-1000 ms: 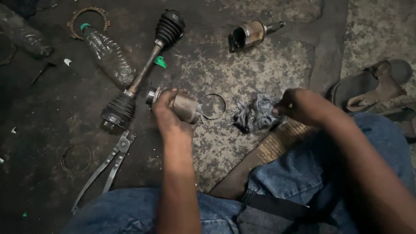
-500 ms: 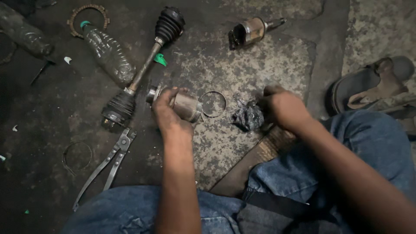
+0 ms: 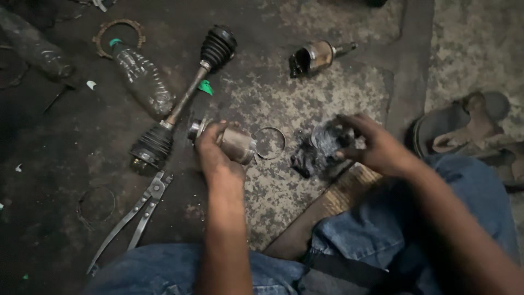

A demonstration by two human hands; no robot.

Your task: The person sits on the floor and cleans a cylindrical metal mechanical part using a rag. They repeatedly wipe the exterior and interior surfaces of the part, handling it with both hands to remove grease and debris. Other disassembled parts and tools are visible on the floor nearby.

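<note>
My left hand (image 3: 214, 154) grips a greasy metal joint housing (image 3: 236, 144), a short cylinder held just above the stained floor. My right hand (image 3: 372, 146) reaches left with its fingers on a crumpled, grease-black plastic bag (image 3: 318, 149) lying on the floor. A thin metal ring (image 3: 271, 143) lies between the housing and the bag. To the left of my left hand a drive shaft (image 3: 184, 98) with two black rubber boots lies at a slant.
Long-handled pliers (image 3: 135, 214) lie at the lower left beside a wire ring (image 3: 97, 204). A plastic bottle (image 3: 142, 76), a rusty toothed ring (image 3: 118, 31) and another metal joint (image 3: 316, 55) lie farther off. A sandal (image 3: 469, 127) is at the right. My jeans-clad legs fill the bottom.
My right hand has moved left from beside the bag onto it, fingers spread over the top. My left hand has kept hold of the housing in about the same place.
</note>
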